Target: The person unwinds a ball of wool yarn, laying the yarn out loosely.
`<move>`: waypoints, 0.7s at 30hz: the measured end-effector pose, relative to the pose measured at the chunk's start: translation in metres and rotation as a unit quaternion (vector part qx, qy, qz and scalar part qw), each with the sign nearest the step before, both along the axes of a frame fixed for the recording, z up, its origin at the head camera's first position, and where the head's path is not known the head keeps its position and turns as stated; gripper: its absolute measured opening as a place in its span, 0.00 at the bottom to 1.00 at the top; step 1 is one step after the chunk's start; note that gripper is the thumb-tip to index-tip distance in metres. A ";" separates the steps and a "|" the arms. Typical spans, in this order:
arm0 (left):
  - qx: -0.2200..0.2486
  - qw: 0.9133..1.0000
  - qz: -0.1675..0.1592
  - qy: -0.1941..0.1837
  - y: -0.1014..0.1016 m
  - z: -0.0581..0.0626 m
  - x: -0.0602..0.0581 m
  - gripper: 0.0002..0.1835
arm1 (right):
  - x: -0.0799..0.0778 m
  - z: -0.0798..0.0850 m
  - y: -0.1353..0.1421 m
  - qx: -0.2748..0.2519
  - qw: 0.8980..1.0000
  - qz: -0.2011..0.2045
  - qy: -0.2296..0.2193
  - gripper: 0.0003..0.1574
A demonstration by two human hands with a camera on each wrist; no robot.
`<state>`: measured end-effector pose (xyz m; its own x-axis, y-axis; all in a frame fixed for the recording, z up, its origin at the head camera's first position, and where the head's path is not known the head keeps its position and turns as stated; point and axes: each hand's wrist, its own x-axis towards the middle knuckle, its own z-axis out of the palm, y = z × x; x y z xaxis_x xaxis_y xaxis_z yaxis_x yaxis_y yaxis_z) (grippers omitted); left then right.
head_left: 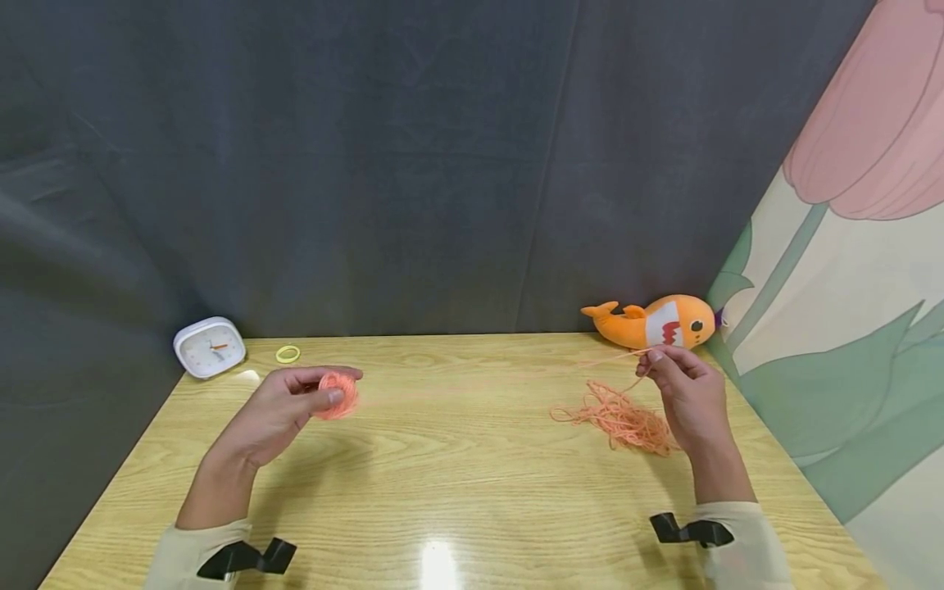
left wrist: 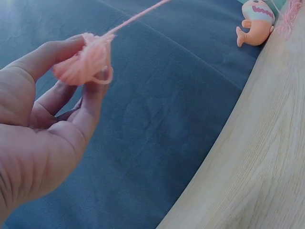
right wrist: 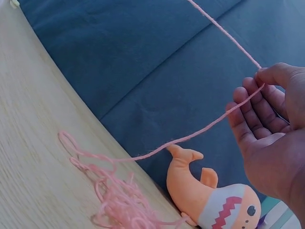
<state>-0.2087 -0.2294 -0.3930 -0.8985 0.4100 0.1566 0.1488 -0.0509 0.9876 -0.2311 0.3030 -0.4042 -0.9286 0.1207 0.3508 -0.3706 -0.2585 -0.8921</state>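
My left hand (head_left: 276, 414) holds a small wound ball of coral-pink yarn (head_left: 339, 397) between thumb and fingers, raised over the left side of the table. In the left wrist view a strand (left wrist: 138, 18) leaves the ball toward the upper right, and a small loop hangs at its side. On the right, my right hand (head_left: 689, 393) pinches the yarn strand (right wrist: 228, 38) between thumb and index finger, the other fingers loosely bent. From that pinch the strand drops to a loose tangled heap of yarn (head_left: 627, 419) on the table, below and left of the right hand.
An orange plush toy (head_left: 623, 329) lies at the back right, behind the right hand. At the back left stand a white clock (head_left: 210, 347) and a yellow ring (head_left: 288, 354). The wooden table (head_left: 457, 459) ends against a dark curtain, with a painted wall on the right.
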 end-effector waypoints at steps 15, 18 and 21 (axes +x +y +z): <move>0.084 0.990 0.114 -0.030 -0.003 0.002 0.000 0.08 | 0.003 -0.004 0.025 -0.019 1.000 -0.022 0.000 0.09; 0.101 0.989 0.107 -0.019 -0.006 0.002 -0.001 0.09 | 0.002 -0.005 0.031 -0.030 0.999 -0.028 0.000 0.08; 0.104 0.991 0.088 -0.008 -0.009 0.002 -0.001 0.09 | 0.004 -0.005 0.036 -0.041 0.999 -0.034 -0.004 0.08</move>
